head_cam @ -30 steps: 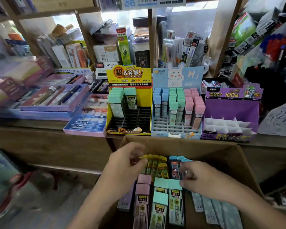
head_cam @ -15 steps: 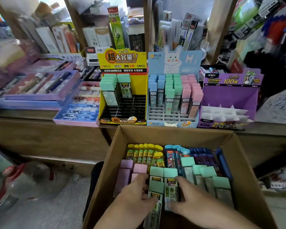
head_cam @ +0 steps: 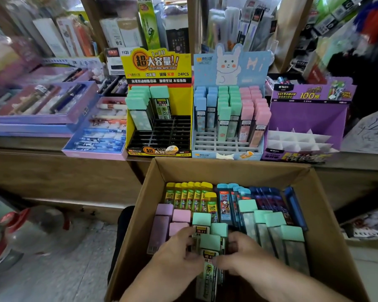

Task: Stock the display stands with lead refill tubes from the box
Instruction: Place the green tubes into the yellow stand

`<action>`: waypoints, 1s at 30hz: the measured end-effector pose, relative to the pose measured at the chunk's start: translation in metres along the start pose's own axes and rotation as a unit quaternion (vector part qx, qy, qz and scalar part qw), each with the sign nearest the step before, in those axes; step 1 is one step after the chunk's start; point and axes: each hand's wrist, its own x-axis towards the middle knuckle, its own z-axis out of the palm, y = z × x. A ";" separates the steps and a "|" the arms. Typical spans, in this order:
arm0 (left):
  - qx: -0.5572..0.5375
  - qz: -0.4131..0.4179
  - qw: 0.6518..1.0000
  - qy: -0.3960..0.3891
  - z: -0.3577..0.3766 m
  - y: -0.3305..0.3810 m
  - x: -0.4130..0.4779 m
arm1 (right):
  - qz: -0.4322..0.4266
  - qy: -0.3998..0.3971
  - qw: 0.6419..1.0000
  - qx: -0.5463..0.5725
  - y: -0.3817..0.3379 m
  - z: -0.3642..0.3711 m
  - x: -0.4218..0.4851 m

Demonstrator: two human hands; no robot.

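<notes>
An open cardboard box (head_cam: pixel 327 205) in front of me holds several lead refill tubes: yellow-capped (head_cam: pixel 189 196), blue-capped (head_cam: pixel 224 203), pink-capped (head_cam: pixel 180 216) and mint-capped (head_cam: pixel 273 225). My left hand (head_cam: pixel 175 256) and my right hand (head_cam: pixel 247 256) close from both sides on a small bunch of mint-capped tubes (head_cam: pixel 210 243) in the box's near middle. Beyond the box stand three display stands: a yellow one (head_cam: pixel 157 66) with few mint tubes, a light blue rabbit one (head_cam: pixel 229 68) mostly filled, and a purple one (head_cam: pixel 308 118) with bare white dividers.
The stands sit on a wooden counter (head_cam: pixel 52 171). Purple and blue trays of pens (head_cam: pixel 42 107) lie at the left. Shelves behind are crowded with stationery packs (head_cam: pixel 127 33). A large water bottle with a red cap (head_cam: pixel 13 232) stands on the floor at lower left.
Both hands came back from the far tubes to the near middle of the box and closed around the mint-capped bunch. The view tilted down, bringing the box more fully into sight.
</notes>
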 end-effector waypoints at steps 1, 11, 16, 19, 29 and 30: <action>0.001 0.001 1.000 0.000 0.000 -0.001 -0.001 | 0.007 0.000 1.000 0.010 0.000 0.001 0.001; -0.001 0.021 1.000 -0.007 0.004 -0.007 0.000 | 0.027 -0.010 0.998 0.053 0.001 0.003 0.000; 0.020 0.020 0.998 -0.055 0.002 -0.005 -0.002 | 0.025 0.001 0.997 0.071 0.002 0.002 -0.001; -0.002 0.026 0.999 -0.019 0.003 -0.010 0.001 | 0.020 0.001 0.998 0.067 0.001 0.003 -0.003; -0.001 0.027 0.999 -0.028 0.003 -0.016 0.005 | 0.005 -0.010 0.997 0.076 0.000 0.004 -0.004; -0.001 0.026 0.999 -0.029 0.003 -0.017 0.005 | 0.002 -0.013 0.997 0.077 0.000 0.003 -0.004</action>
